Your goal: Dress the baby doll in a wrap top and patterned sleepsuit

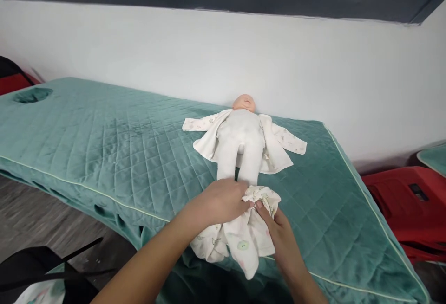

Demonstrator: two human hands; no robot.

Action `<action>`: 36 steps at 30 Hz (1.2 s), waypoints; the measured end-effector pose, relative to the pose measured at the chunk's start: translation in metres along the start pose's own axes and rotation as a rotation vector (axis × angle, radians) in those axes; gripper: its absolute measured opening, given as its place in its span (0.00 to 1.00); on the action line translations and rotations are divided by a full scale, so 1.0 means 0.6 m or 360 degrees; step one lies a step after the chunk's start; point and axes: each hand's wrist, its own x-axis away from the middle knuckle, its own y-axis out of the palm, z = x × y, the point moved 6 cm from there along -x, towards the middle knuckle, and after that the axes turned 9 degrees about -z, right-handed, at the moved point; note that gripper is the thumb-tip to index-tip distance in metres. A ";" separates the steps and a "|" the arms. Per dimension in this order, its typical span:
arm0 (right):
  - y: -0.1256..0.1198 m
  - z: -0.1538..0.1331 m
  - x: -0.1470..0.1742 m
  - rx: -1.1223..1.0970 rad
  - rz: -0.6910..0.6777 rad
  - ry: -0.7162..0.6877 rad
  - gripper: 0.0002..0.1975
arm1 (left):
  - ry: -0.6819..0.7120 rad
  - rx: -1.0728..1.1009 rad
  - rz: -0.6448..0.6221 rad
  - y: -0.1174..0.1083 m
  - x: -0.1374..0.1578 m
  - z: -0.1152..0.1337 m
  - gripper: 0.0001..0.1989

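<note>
A baby doll (pixel 239 130) lies on its back on a green quilted bed, its head toward the wall and its white cloth legs toward me. An open white baby jacket (pixel 280 160) is spread beneath it, with the printed sleeves out to both sides. At the doll's feet, both my hands grip a bunched pair of white printed baby trousers (pixel 243 243). My left hand (pixel 226 202) is closed on the gathered cloth by the leg ends, its fingertips partly hidden. My right hand (pixel 280 225) pinches the cloth's right side, thumb on top. The doll's feet are hidden.
The green bed cover (pixel 139 155) reaches back to a white wall (pixel 139 48) and has a face hole (pixel 33 95) at far left. Red chairs (pixel 400 197) stand at the right. A black bag-like item (pixel 38 267) is at lower left, above the dark floor.
</note>
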 end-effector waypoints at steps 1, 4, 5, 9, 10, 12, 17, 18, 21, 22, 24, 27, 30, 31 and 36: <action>-0.002 0.003 0.002 -0.0054 0.0016 0.0003 0.28 | -0.0009 0.0056 -0.0010 -0.003 0.002 0.001 0.11; -0.008 0.014 0.005 -0.0253 0.0080 -0.0009 0.30 | 0.0033 0.0425 -0.0131 -0.006 0.005 0.010 0.16; -0.010 0.016 0.004 -0.0303 0.0104 -0.0030 0.30 | 0.0049 0.0588 -0.0195 -0.006 0.005 0.013 0.17; -0.018 0.005 -0.011 -0.0277 0.0161 -0.0213 0.28 | 0.0010 0.1077 -0.0315 -0.009 -0.005 0.009 0.23; -0.021 -0.002 -0.018 -0.0222 0.0163 -0.0280 0.27 | -0.0006 0.1115 -0.0281 -0.014 -0.010 0.006 0.24; -0.024 -0.019 -0.034 -0.0093 0.0150 -0.0423 0.25 | -0.0016 0.1093 -0.0164 -0.029 -0.025 0.001 0.25; -0.027 -0.061 -0.071 0.0186 0.0139 -0.0674 0.27 | 0.0126 0.0858 -0.0006 -0.065 -0.067 0.015 0.21; -0.028 -0.069 -0.078 0.0231 0.0145 -0.0710 0.27 | 0.0148 0.0817 0.0013 -0.071 -0.075 0.019 0.20; -0.033 -0.091 -0.100 0.0353 0.0184 -0.0788 0.27 | 0.0193 0.0711 0.0062 -0.083 -0.098 0.025 0.22; -0.035 -0.098 -0.109 0.0397 0.0204 -0.0805 0.26 | 0.0216 0.0681 0.0089 -0.087 -0.106 0.025 0.23; -0.041 -0.112 -0.125 0.0490 0.0262 -0.0850 0.25 | 0.0273 0.0618 0.0165 -0.093 -0.119 0.023 0.22; -0.049 -0.131 -0.147 0.0609 0.0371 -0.0930 0.21 | 0.0295 0.0561 0.0287 -0.099 -0.133 0.015 0.19; -0.049 -0.138 -0.165 0.0685 0.0428 -0.0964 0.19 | 0.0243 0.0571 0.0424 -0.103 -0.132 0.002 0.16; -0.048 -0.137 -0.169 0.0705 0.0434 -0.0967 0.18 | 0.0232 0.0592 0.0470 -0.105 -0.128 -0.004 0.15; -0.035 -0.129 -0.169 0.0892 0.0374 -0.0966 0.14 | 0.0272 0.1177 0.0593 -0.105 -0.103 -0.058 0.15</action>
